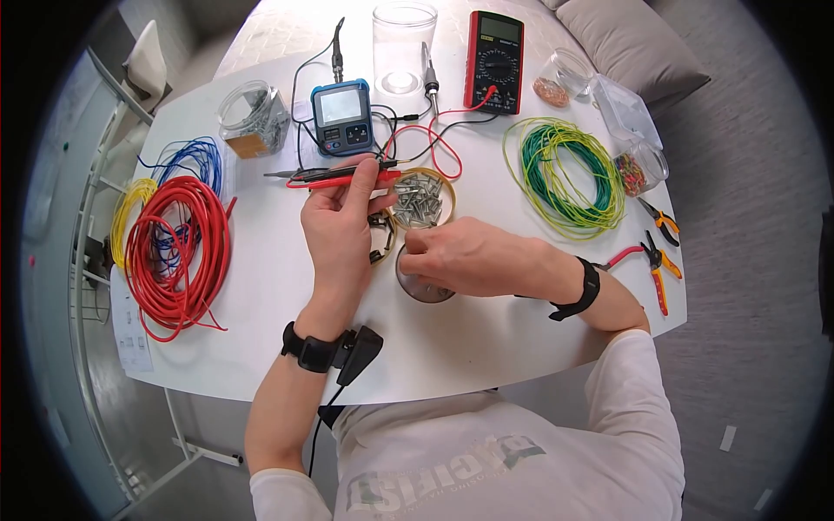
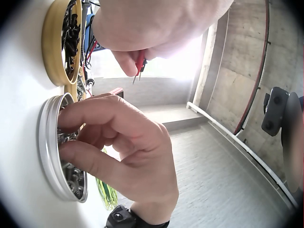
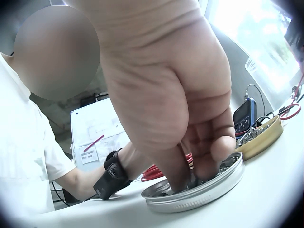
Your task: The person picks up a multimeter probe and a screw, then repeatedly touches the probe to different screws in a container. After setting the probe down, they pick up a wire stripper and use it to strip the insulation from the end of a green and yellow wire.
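My left hand [image 1: 339, 227] grips a red probe [image 1: 327, 183] and a black probe [image 1: 382, 166] above the table; the red one [image 2: 140, 60] also shows in the left wrist view. A shallow silver metal lid [image 1: 425, 293] holding small metal nuts [image 2: 75, 183] lies below and right of that hand. The thumb and fingers of my right hand [image 1: 473, 258] reach down inside the lid. In the left wrist view, the thumb and index finger of the right hand [image 2: 133, 147] are bent and a little apart among the nuts; whether they pinch one is hidden.
Behind the lid stand yellow-rimmed trays with screws [image 1: 420, 199] and black parts. Farther back are a blue tester [image 1: 342, 117], a red multimeter [image 1: 496, 62] and a clear jar [image 1: 404, 48]. Red wire [image 1: 178, 260] lies left; green wire [image 1: 569, 178] and pliers [image 1: 658, 273] lie right.
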`<state>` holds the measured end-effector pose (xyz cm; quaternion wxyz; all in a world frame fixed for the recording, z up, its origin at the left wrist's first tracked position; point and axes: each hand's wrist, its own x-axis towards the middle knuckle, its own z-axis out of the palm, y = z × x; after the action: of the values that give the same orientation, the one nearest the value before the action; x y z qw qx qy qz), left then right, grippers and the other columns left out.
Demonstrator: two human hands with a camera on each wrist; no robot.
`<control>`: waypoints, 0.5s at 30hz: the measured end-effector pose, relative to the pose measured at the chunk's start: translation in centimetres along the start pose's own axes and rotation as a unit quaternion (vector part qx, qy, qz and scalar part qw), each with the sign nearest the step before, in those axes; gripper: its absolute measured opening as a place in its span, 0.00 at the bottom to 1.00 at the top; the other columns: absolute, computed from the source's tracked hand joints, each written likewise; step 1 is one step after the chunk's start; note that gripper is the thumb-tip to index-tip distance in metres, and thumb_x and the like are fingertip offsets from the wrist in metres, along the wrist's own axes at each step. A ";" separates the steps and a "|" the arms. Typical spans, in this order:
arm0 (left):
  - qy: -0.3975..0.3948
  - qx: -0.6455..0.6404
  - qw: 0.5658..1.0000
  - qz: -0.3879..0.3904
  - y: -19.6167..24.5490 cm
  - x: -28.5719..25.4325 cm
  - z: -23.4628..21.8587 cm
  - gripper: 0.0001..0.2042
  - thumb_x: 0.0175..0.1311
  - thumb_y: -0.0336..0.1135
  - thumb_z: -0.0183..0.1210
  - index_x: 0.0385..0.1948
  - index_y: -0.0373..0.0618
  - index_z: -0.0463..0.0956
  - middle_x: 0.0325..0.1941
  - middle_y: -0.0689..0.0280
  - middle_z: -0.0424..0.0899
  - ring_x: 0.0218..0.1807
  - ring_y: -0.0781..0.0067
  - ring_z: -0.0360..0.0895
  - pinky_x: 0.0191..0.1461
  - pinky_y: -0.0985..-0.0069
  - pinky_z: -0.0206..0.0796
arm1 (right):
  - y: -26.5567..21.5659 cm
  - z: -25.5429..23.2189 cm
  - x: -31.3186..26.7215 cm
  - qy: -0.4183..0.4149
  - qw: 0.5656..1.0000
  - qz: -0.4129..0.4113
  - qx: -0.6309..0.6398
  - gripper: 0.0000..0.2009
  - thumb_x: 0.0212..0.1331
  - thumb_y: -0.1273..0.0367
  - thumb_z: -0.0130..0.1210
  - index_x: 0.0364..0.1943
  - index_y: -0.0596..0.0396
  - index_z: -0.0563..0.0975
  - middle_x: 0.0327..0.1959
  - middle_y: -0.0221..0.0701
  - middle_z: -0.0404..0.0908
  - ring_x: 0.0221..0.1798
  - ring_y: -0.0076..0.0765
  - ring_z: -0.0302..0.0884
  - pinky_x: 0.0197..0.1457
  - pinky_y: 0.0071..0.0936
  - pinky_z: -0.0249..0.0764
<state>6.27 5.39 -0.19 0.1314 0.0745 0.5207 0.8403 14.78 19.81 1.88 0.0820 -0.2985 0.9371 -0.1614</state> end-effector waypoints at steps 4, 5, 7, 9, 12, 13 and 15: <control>0.002 0.002 1.000 -0.003 -0.1 0.0 0.0 0.11 0.66 0.33 0.59 0.42 0.35 0.77 0.37 0.61 0.83 0.38 0.74 0.83 0.38 0.80 0.78 | -0.1 0.2 0.0 -0.007 1.000 0.001 -0.019 0.05 0.54 0.75 0.53 0.34 0.58 0.71 0.34 0.36 0.73 0.33 0.44 0.78 0.35 0.38 0.76; 0.001 0.002 1.000 -0.003 -0.1 0.0 0.0 0.11 0.66 0.33 0.59 0.42 0.35 0.77 0.37 0.61 0.83 0.38 0.74 0.83 0.38 0.80 0.78 | -0.2 0.3 0.1 -0.017 0.999 0.015 -0.023 0.06 0.53 0.75 0.53 0.34 0.58 0.71 0.34 0.36 0.73 0.33 0.44 0.78 0.35 0.38 0.76; 0.003 0.001 1.000 -0.004 -0.1 0.0 0.1 0.11 0.66 0.33 0.59 0.43 0.34 0.77 0.37 0.61 0.83 0.38 0.73 0.83 0.38 0.80 0.78 | -0.2 0.4 0.1 -0.026 0.999 0.030 -0.026 0.06 0.53 0.74 0.53 0.34 0.58 0.71 0.34 0.36 0.73 0.33 0.44 0.78 0.35 0.38 0.76; 0.003 0.000 1.000 -0.007 0.0 0.0 0.1 0.11 0.66 0.33 0.59 0.43 0.34 0.77 0.37 0.60 0.83 0.37 0.73 0.83 0.38 0.80 0.78 | -0.2 0.3 0.2 -0.027 0.999 0.034 -0.022 0.06 0.54 0.73 0.54 0.33 0.58 0.71 0.34 0.36 0.73 0.33 0.45 0.78 0.35 0.38 0.75; 0.005 -0.003 1.000 -0.010 0.1 0.0 0.1 0.11 0.66 0.33 0.59 0.43 0.34 0.77 0.37 0.60 0.83 0.37 0.73 0.83 0.38 0.81 0.78 | -0.6 -1.3 -0.2 0.006 1.000 0.014 0.011 0.07 0.54 0.73 0.54 0.36 0.58 0.73 0.33 0.35 0.74 0.32 0.45 0.77 0.35 0.37 0.75; 0.006 -0.006 1.000 -0.010 0.1 0.0 0.1 0.11 0.66 0.33 0.59 0.43 0.34 0.77 0.37 0.60 0.83 0.37 0.73 0.83 0.38 0.81 0.78 | -0.4 -1.5 -0.3 0.006 1.000 0.013 0.010 0.07 0.54 0.73 0.54 0.36 0.58 0.73 0.33 0.35 0.74 0.32 0.45 0.77 0.35 0.37 0.75; 0.001 -0.003 1.000 -0.012 0.1 0.0 0.0 0.11 0.66 0.34 0.59 0.43 0.36 0.77 0.38 0.62 0.83 0.38 0.74 0.82 0.39 0.81 0.77 | 0.3 -2.0 -0.4 0.078 0.991 -0.027 0.103 0.09 0.55 0.74 0.54 0.41 0.57 0.75 0.31 0.33 0.74 0.30 0.39 0.77 0.33 0.32 0.75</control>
<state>6.30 5.33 -0.13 0.1408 0.0668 0.5192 0.8403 14.46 20.74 3.67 0.0347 -0.2998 0.9106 -0.2825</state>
